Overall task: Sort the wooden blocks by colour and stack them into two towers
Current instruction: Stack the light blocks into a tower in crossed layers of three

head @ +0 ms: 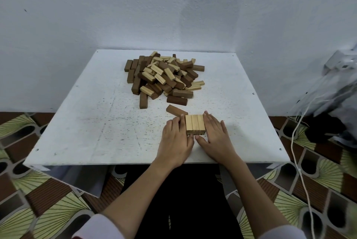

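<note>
Pale wooden blocks (pixel 195 124) sit squeezed between your left hand (pixel 174 138) and right hand (pixel 215 134), straight fingers pressing their sides; the mixed pile (pixel 164 78) lies at twelve o'clock on the table (pixel 87 122).

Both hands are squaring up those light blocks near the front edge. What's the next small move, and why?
Probably lift the left hand away and fetch another light block from the mixed pile. The light layer already looks flush between both flat hands, and the right hand can steady it. Plenty of light blocks remain unsorted.
</note>
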Action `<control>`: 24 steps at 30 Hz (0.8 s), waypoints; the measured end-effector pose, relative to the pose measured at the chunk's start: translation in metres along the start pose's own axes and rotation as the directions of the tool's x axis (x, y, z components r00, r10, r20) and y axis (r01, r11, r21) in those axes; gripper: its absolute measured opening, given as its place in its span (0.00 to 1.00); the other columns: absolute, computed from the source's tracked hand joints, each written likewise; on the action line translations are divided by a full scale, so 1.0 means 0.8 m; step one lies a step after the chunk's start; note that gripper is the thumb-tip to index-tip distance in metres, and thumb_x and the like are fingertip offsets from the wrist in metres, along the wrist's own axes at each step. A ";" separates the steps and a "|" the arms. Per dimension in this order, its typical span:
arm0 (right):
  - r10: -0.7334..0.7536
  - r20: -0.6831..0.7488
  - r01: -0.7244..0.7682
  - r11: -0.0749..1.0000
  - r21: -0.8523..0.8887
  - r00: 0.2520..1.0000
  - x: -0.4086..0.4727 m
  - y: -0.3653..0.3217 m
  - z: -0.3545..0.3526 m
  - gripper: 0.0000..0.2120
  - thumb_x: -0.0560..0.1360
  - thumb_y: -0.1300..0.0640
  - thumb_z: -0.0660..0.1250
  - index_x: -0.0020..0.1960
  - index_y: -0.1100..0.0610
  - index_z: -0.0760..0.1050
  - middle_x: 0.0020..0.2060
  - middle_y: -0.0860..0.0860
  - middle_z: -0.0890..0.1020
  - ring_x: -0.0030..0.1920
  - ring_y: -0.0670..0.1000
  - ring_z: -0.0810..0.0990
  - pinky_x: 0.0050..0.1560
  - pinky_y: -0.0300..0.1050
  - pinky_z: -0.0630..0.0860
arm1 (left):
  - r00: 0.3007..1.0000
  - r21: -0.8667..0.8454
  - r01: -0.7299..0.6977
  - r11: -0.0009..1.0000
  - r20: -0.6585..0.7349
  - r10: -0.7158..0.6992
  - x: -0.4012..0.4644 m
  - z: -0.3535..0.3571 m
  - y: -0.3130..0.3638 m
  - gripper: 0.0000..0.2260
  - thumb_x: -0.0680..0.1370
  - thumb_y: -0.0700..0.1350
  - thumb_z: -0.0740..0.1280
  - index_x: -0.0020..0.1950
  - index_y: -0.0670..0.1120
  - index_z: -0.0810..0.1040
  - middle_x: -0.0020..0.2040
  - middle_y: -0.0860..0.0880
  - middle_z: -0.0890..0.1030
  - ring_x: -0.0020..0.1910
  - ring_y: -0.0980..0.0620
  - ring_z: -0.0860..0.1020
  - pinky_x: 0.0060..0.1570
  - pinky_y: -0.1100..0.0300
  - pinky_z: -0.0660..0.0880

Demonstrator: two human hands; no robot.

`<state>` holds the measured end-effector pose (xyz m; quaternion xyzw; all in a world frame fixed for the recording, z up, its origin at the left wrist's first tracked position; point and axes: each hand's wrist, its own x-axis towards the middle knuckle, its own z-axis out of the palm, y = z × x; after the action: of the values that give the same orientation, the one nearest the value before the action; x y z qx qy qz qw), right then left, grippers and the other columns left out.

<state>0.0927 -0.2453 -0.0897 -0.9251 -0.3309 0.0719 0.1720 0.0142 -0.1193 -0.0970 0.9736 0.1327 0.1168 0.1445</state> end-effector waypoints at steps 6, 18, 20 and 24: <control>0.004 0.011 -0.005 0.991 0.135 1.000 -0.004 -0.003 -0.006 0.39 0.71 0.41 0.48 0.77 0.56 0.42 0.77 0.49 0.49 0.76 0.46 0.46 0.74 0.46 0.37 | 1.000 -0.057 -0.007 0.998 0.004 0.007 0.000 -0.003 -0.003 0.33 0.76 0.55 0.43 0.76 0.38 0.56 0.66 0.42 0.66 0.62 0.47 0.62 0.62 0.54 0.64; 0.101 -0.368 0.080 0.891 0.448 0.924 0.055 -0.060 -0.043 0.12 0.78 0.64 0.62 0.60 0.58 0.75 0.56 0.52 0.77 0.56 0.50 0.74 0.51 0.37 0.67 | 0.946 -0.145 0.070 0.987 -0.305 -0.112 0.044 -0.044 -0.112 0.12 0.75 0.34 0.62 0.58 0.39 0.73 0.55 0.42 0.74 0.52 0.45 0.69 0.45 0.56 0.67; 0.073 -0.342 0.076 0.911 0.404 0.937 0.084 -0.081 -0.049 0.11 0.77 0.64 0.62 0.58 0.58 0.76 0.56 0.51 0.76 0.55 0.49 0.74 0.50 0.38 0.68 | 0.947 -0.096 0.062 0.993 -0.309 -0.089 0.062 -0.048 -0.132 0.08 0.78 0.39 0.61 0.57 0.41 0.74 0.56 0.45 0.75 0.53 0.45 0.71 0.45 0.57 0.67; -0.045 -0.345 0.126 0.968 0.217 0.938 0.141 -0.109 -0.049 0.11 0.76 0.64 0.63 0.56 0.60 0.78 0.59 0.55 0.75 0.61 0.52 0.70 0.53 0.41 0.69 | 0.978 -0.053 0.001 0.999 -0.210 -0.012 0.093 -0.049 -0.155 0.14 0.80 0.43 0.58 0.64 0.44 0.74 0.67 0.46 0.73 0.64 0.46 0.70 0.60 0.50 0.71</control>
<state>0.1380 -0.1211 -0.0234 -0.8812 -0.3259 -0.0564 0.3377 0.0457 0.0270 -0.0856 0.9512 0.1475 0.2220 0.1556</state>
